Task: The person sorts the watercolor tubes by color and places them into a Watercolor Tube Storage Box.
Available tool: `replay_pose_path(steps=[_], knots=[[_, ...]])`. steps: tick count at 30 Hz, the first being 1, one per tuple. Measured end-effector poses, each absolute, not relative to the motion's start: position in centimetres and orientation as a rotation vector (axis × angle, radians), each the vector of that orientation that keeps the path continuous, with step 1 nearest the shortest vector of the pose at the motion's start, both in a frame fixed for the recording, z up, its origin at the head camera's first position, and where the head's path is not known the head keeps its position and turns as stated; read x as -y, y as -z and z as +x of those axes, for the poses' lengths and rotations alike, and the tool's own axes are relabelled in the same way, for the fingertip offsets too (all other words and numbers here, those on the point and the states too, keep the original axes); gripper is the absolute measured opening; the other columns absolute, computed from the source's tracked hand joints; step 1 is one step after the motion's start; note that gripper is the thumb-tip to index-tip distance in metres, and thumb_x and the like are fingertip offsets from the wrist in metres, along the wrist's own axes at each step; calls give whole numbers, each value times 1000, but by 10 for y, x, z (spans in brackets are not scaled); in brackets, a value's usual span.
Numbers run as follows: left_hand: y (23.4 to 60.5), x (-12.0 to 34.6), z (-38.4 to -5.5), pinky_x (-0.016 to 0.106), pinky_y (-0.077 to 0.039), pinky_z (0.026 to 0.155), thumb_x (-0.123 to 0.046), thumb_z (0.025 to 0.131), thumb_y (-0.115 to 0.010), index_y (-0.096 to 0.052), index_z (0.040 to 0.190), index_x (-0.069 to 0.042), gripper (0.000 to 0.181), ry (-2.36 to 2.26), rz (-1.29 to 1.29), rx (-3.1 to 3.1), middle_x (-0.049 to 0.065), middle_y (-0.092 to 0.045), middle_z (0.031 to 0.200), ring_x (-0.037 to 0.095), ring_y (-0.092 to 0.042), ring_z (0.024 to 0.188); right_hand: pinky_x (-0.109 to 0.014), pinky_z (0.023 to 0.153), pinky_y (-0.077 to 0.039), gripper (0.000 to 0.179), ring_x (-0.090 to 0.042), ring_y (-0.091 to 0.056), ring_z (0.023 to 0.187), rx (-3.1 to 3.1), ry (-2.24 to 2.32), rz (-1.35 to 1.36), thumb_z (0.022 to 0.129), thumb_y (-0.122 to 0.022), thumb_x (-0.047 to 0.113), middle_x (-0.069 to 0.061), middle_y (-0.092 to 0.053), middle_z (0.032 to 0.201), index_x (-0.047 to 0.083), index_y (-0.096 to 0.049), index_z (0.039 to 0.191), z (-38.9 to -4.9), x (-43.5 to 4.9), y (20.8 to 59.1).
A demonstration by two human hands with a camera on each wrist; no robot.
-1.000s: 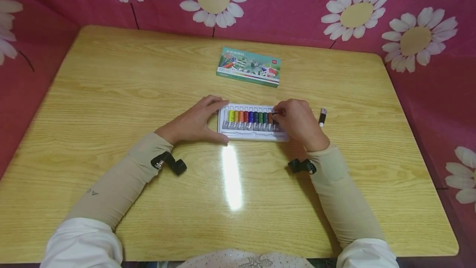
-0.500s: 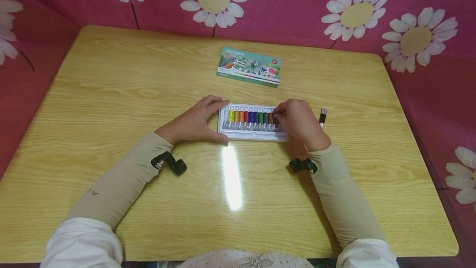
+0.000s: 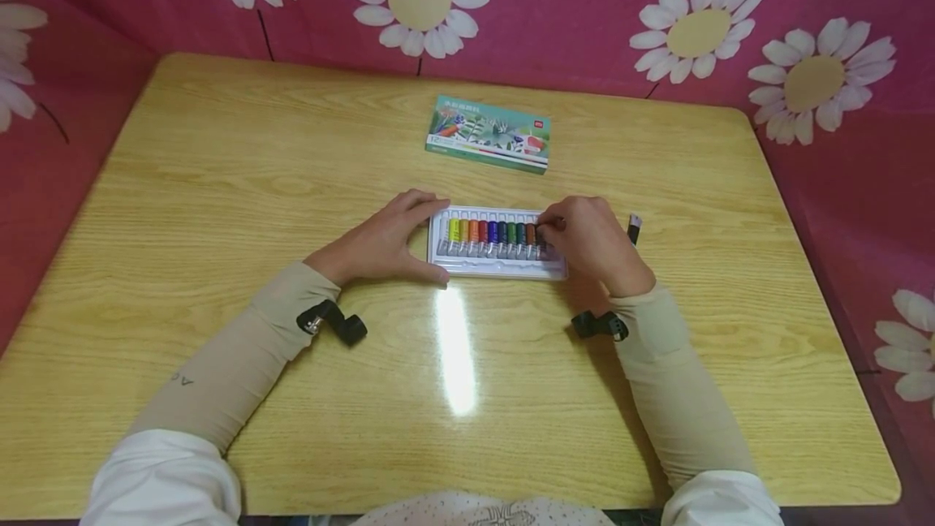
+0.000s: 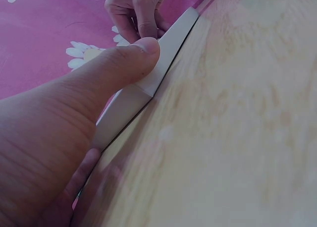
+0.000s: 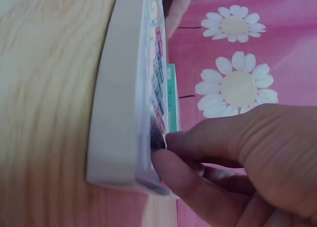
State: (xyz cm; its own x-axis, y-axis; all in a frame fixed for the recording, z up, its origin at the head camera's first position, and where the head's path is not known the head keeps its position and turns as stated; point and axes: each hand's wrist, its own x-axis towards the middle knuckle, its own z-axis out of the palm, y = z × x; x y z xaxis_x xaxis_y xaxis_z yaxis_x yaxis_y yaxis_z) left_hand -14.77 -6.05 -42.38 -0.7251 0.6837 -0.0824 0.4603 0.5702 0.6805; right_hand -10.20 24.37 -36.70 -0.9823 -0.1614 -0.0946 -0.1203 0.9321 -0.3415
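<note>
A white plastic tray point(image 3: 504, 268) on the table holds a row of small paint tubes, running from yellow through red, blue and green to brown. My left hand point(image 3: 383, 238) spans the tray's left end, thumb on the near side and fingers on the far side; the left wrist view shows the thumb point(image 4: 133, 58) against its pale wall. At the right end, my right hand point(image 3: 592, 238) pinches a dark paint tube point(image 5: 157, 138) between thumb and forefinger. That tube lies in the tray's last slots, mostly covered by the fingers.
A green printed paint box point(image 3: 488, 134) lies flat behind the tray. Just right of my right hand lies a small loose tube point(image 3: 634, 227) with a black band, partly hidden. Pink flowered cloth point(image 3: 555, 15) hangs behind the table point(image 3: 219, 144).
My right wrist has shifted slightly to the right and now covers the lower end of the loose tube. The left hand and the tray stay in place.
</note>
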Motion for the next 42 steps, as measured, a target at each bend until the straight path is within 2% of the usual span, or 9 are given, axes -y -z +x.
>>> replay_pose_path(steps=[10,20,25,28,31,35,38,42], knots=[[424,61,-148,50,-32,128,-70,70,-85,-33,163,-25,116,-927,941,-2471,2,-29,167,23,-31,154,-46,88,-59,24,-31,-66,102,-2924,594,-23,99,-67,16,-17,-74,118,4,-77,117,-102,-260,355],[426,61,-148,49,-31,128,-70,69,-86,-33,163,-24,117,-939,952,-2477,2,-30,166,23,-31,154,-45,83,-58,25,-33,-66,102,-2958,631,-22,99,-66,15,-19,-73,118,4,-75,119,-103,-286,346],[426,61,-148,50,-31,128,-70,70,-85,-33,163,-25,116,-931,947,-2470,2,-29,167,23,-31,154,-34,61,-56,27,-29,-69,81,-2937,650,7,98,-66,17,-21,-72,114,5,-73,121,-104,-304,345],[425,61,-148,51,-32,128,-70,70,-85,-33,163,-25,115,-928,937,-2463,2,-28,167,23,-30,154,-32,56,-55,29,-25,-68,67,-2908,639,21,98,-65,15,-22,-69,115,4,-71,124,-105,-316,345],[424,62,-148,51,-32,128,-69,71,-85,-33,163,-25,115,-928,930,-2457,2,-28,168,23,-30,154,-37,68,-57,29,-24,-69,72,-2924,585,1,97,-63,11,-22,-70,114,3,-71,124,-105,-327,346],[424,61,-148,51,-32,128,-69,71,-85,-33,163,-25,115,-926,930,-2458,1,-28,167,23,-30,154,-49,86,-55,26,-32,-70,91,-2943,561,-28,98,-64,8,-23,-71,114,2,-72,122,-105,-339,349],[423,61,-148,51,-32,128,-69,71,-85,-33,163,-25,115,-924,932,-2458,1,-28,168,23,-30,154,-51,87,-54,22,-35,-66,100,-2934,542,-41,98,-64,8,-23,-71,113,2,-73,117,-104,-348,351],[423,61,-148,51,-32,128,-69,71,-85,-33,163,-25,115,-926,931,-2456,2,-28,168,24,-30,154,-48,84,-53,19,-35,-63,101,-2898,507,-48,97,-61,6,-22,-71,110,4,-75,110,-103,-361,352]])
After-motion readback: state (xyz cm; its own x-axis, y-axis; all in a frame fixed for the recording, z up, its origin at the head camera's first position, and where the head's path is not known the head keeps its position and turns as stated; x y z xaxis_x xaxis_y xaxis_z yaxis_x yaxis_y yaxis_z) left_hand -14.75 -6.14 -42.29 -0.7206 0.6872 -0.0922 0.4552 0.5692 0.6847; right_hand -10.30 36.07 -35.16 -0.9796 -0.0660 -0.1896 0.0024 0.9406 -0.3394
